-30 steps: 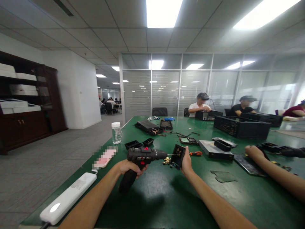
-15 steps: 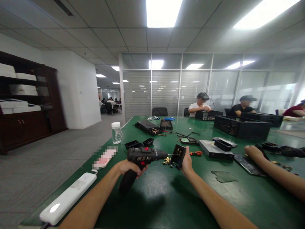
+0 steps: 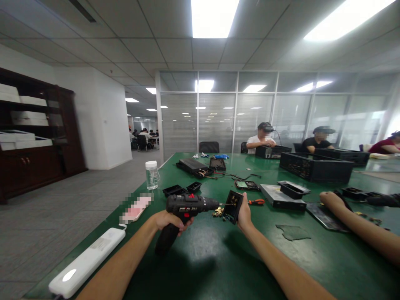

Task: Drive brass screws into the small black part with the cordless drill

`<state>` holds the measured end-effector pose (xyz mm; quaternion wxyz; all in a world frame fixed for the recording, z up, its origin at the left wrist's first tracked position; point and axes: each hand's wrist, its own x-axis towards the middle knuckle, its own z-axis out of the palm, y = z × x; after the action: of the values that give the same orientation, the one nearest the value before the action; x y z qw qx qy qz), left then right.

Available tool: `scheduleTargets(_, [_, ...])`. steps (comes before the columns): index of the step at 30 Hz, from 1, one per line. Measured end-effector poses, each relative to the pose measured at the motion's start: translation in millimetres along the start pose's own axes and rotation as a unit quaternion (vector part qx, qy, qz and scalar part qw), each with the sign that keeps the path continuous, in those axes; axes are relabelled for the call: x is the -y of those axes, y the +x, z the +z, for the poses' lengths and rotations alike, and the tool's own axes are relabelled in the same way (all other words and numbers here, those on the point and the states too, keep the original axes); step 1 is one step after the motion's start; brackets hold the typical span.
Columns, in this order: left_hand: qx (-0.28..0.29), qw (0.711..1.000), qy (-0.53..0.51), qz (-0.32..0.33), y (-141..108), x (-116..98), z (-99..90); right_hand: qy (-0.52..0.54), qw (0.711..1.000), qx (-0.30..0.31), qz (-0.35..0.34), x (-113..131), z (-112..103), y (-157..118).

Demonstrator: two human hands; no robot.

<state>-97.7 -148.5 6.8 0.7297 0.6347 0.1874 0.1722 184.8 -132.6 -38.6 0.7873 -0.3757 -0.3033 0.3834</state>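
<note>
My left hand (image 3: 170, 220) is wrapped round the grip of a black cordless drill (image 3: 184, 205), which points to the right. The drill's thin bit reaches into the open side of a small black box-shaped part (image 3: 230, 210). My right hand (image 3: 245, 211) holds that part tilted up, gripping its right edge; the fingers behind it are hidden. Brass-coloured bits show inside the part, too small to name. Beneath the drill's tip lies a small heap of brass pieces (image 3: 218, 212). An orange-handled screwdriver (image 3: 256, 202) lies just beyond my right hand.
Black trays (image 3: 175, 190), a clear bottle (image 3: 152, 175), a phone (image 3: 137, 209) and a white power strip (image 3: 90, 260) stand or lie to the left. On the right are a silver-grey box (image 3: 275, 196), a green sheet piece (image 3: 293, 232) and a co-worker's arm (image 3: 356, 216). Other people sit behind black cases (image 3: 315, 166).
Almost nothing differs. The view has shifted very slightly, and both hands keep the drill and the black part in the same pose.
</note>
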Motion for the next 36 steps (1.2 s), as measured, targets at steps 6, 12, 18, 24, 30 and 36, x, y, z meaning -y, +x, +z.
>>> scheduleTargets(6, [0.000, 1.000, -0.004, -0.006, 0, 1, -1.3, -0.008, 1.000, -0.016, 0.007, 2, 2, -1])
scheduleTargets(12, [-0.011, 1.000, 0.004, 0.006, 0, 2, -0.8, -0.005, 1.000, -0.020, 0.014, 10, 5, -7])
scheduleTargets(18, [-0.002, 1.000, 0.007, 0.007, 0, 1, -1.4, -0.006, 1.000, -0.004, 0.024, 2, 1, -2])
scheduleTargets(24, [-0.003, 1.000, 0.008, 0.006, 0, 1, -1.7, -0.011, 0.999, -0.005, 0.033, -1, 0, 0])
scheduleTargets(30, [0.009, 1.000, 0.012, 0.014, 0, 2, -2.6, -0.007, 0.999, -0.011, 0.042, 0, 1, -1])
scheduleTargets(36, [0.004, 1.000, 0.016, 0.010, 0, 2, -4.0, -0.007, 0.999, -0.019, 0.039, 6, 5, -6])
